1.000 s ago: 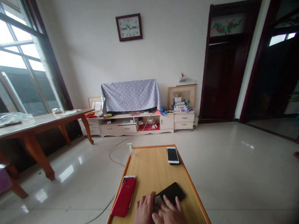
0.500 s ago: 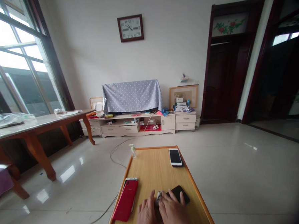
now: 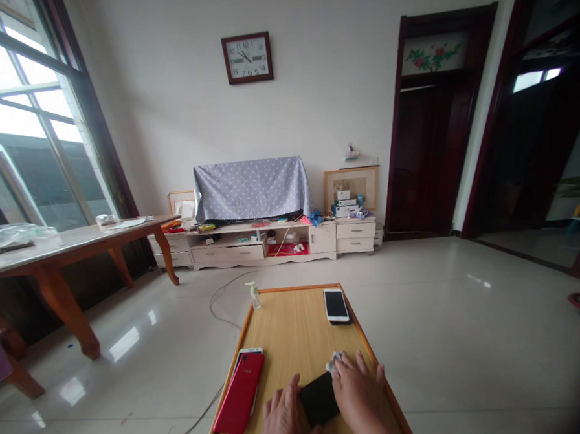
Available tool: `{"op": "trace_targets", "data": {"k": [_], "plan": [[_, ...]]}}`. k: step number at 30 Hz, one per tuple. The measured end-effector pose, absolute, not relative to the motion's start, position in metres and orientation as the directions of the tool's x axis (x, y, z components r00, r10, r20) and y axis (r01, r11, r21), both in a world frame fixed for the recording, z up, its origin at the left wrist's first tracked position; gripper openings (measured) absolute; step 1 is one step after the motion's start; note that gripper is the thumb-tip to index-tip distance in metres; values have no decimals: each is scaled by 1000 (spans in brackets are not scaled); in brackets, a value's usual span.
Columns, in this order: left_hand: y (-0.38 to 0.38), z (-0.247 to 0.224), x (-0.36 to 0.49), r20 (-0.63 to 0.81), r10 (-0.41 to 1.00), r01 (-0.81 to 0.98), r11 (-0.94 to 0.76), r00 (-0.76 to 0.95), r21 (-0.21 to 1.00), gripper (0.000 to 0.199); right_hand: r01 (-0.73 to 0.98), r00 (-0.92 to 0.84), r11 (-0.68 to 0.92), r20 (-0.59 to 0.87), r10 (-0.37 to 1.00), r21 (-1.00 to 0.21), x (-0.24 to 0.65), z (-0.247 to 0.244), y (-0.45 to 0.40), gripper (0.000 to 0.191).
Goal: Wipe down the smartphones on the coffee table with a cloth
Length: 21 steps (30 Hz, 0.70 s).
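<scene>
Right now, a slim black smartphone (image 3: 318, 400) lies flat and slightly skewed near the near edge of a pale wooden tabletop (image 3: 294, 314) with orange edging. The left grip (image 3: 284, 419) is released and palm down, its fingers spread just beside the phone's left edge, and it holds nothing. The right grip (image 3: 361, 392) stands open too, splayed on the phone's far right side. A small crumpled grey-white cloth (image 3: 335, 362) sits at its thumb side, just past the phone's upper corner. The pictures do not settle whether that wad is lightly pinched or only pressed against the tabletop.

Judging by how things lie, the steadier handling is one flat hand braced against the black phone so it cannot skid, with the other keeping the wad bunched into a small pad under light, even pressure.

To the left of the black phone, a glossy red smartphone (image 3: 238, 394) with pale lettering lies over a white-framed phone (image 3: 250, 350), close enough for a careless elbow or wrist to nudge them. Farther up from the black phone, a white smartphone (image 3: 335, 305) rests on a dark handset (image 3: 345, 322), and a small clear pump bottle (image 3: 253, 295) stands beyond them by the far left corner.
</scene>
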State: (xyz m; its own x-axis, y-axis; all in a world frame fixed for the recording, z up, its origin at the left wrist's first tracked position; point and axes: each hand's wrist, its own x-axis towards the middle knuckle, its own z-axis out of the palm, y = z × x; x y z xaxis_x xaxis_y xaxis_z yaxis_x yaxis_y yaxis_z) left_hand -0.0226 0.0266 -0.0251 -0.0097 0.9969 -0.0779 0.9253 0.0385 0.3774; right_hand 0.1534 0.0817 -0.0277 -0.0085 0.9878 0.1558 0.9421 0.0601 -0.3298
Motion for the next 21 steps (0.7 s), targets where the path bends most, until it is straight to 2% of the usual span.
{"op": "trace_targets", "data": {"k": [5, 7, 10, 16, 21], "plan": [[25, -15, -17, -96, 995, 942, 25, 7, 335, 80, 855, -241, 288, 162, 957, -431, 131, -39, 59, 44], [25, -12, -15, -99, 995, 947, 21, 11, 321, 72, 821, -281, 327, 168, 945, -468, 126, -43, 55, 43], [24, -9, -12, -96, 995, 953, 17, 12, 302, 73, 831, -238, 293, 174, 955, -472, 135, -42, 63, 39], [23, -5, -7, -123, 992, 963, 27, 6, 269, 77, 900, -6, 80, 173, 985, -427, 172, -36, 84, 37], [22, 1, -3, -124, 992, 968, 6, 26, 250, 80, 887, -85, 171, 211, 974, -429, 174, -38, 74, 37]]}}
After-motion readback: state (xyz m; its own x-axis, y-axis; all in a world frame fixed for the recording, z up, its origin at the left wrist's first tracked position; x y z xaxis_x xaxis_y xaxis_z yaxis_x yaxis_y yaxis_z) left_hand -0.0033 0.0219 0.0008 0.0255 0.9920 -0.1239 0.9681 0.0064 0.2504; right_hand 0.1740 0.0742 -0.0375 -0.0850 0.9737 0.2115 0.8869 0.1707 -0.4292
